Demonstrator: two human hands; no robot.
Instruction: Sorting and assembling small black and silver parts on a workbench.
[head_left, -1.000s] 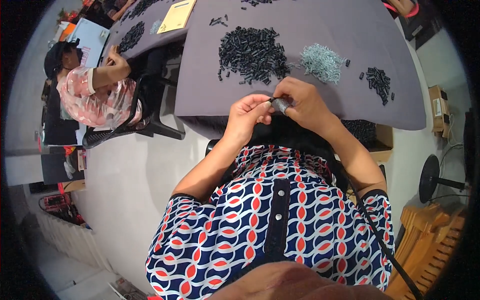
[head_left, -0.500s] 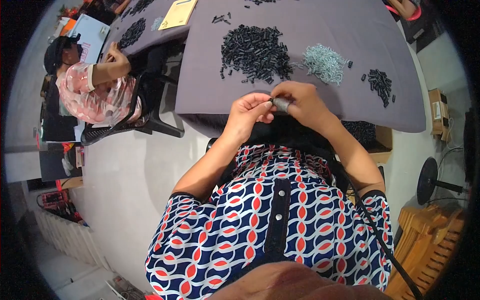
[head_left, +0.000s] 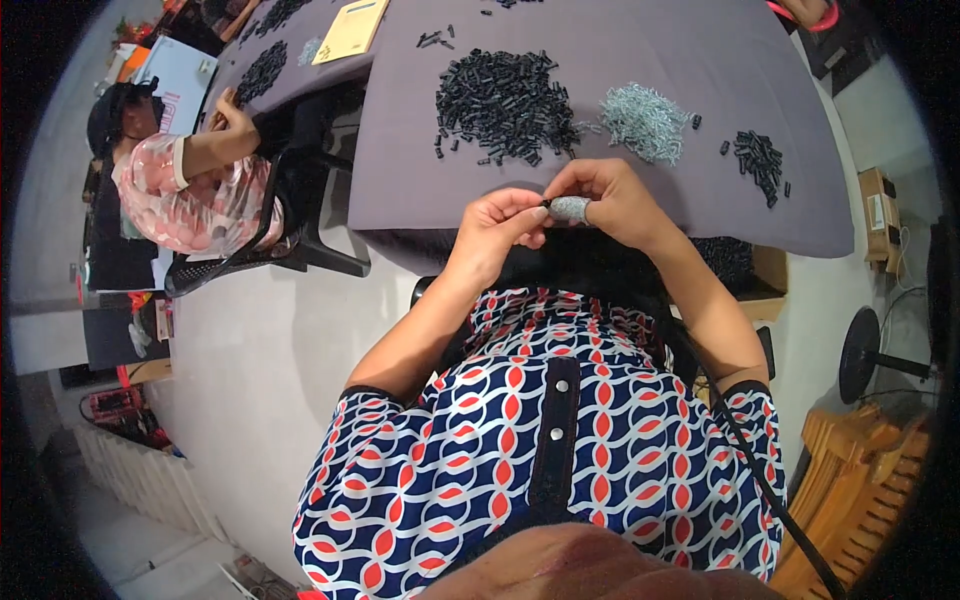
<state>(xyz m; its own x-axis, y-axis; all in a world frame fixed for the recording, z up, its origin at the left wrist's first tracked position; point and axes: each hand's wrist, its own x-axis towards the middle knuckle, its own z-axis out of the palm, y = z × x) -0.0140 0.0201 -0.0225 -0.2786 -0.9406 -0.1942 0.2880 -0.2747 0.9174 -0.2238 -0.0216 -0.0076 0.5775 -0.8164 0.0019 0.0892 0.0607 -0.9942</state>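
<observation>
Head view: the right hand (head_left: 618,202) has turned its thumb more level at the small dark piece (head_left: 547,204).
The thumb, which seems covered by a grey wrapping (head_left: 570,209), shows more of its length than half a second ago, while the left hand (head_left: 488,232) has hardly moved. The left thumb and forefinger are nearly closed, pinching the piece; the right forefinger arches over and appears to meet the thumb on its other end. How firmly they press, I cannot tell. The piece is between both hands, at the near edge of the grey tablecloth (head_left: 400,190), below the large black pile (head_left: 504,108) and the pale, shiny pile (head_left: 642,123). I judge this as a change of grip on one piece.
</observation>
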